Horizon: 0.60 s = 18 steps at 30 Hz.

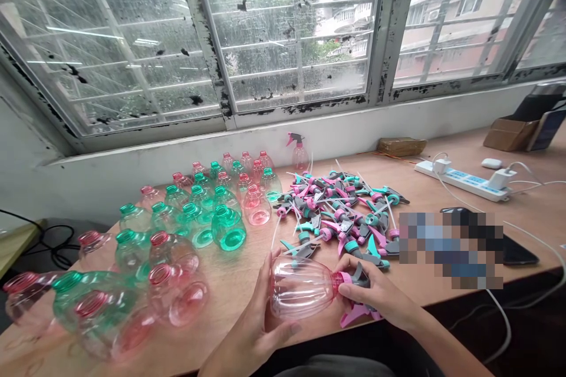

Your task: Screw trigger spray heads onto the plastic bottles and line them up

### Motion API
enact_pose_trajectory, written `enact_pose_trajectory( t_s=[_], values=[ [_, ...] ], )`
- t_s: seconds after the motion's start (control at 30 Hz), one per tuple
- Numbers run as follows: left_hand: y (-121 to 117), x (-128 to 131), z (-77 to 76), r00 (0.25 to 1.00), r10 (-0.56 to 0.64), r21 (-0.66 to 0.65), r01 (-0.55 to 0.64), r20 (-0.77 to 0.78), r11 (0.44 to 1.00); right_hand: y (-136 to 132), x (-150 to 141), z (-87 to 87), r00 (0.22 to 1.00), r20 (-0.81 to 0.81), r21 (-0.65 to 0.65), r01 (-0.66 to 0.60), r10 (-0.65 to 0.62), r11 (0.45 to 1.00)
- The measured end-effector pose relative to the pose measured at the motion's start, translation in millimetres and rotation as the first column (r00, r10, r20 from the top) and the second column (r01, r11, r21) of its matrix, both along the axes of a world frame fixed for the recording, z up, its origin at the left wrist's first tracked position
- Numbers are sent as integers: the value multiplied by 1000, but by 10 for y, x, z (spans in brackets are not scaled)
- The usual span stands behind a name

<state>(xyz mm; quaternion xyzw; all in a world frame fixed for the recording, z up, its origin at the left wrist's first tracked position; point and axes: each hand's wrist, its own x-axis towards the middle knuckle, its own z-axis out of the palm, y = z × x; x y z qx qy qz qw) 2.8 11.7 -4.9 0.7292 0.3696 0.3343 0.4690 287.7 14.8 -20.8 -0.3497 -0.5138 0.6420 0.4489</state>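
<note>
A clear pink spray bottle lies sideways above the table's front edge, its base toward the left. My left hand is wrapped around the base end. At the neck, the fingers of my right hand grip the pink collar of a spray head, which sits on the bottle's mouth. Whether the collar is fully screwed down I cannot tell. The pink trigger hangs below my right hand. Just beyond the bottle lies a heap of pink, teal and grey spray heads with white tubes.
Open-necked green bottles and pink bottles stand across the left of the table. A complete spray bottle stands by the wall. To the right are a power strip, cables, a cardboard box and a dark phone.
</note>
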Motion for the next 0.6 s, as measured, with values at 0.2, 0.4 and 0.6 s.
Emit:
enact_pose_trajectory(
  t_s=[0.2,0.4,0.6],
  values=[
    [-10,37,40,999,-32,13,32,14,999,6,1,-6,1000,6,12,1,-1,1000],
    [-11,26,6,999,-21,35,20,24,999,4,3,-31,1000,5,9,1,-1,1000],
    [11,10,14,999,-20,15,19,30,1000,4,3,-9,1000,19,19,1,-1,1000]
  ],
)
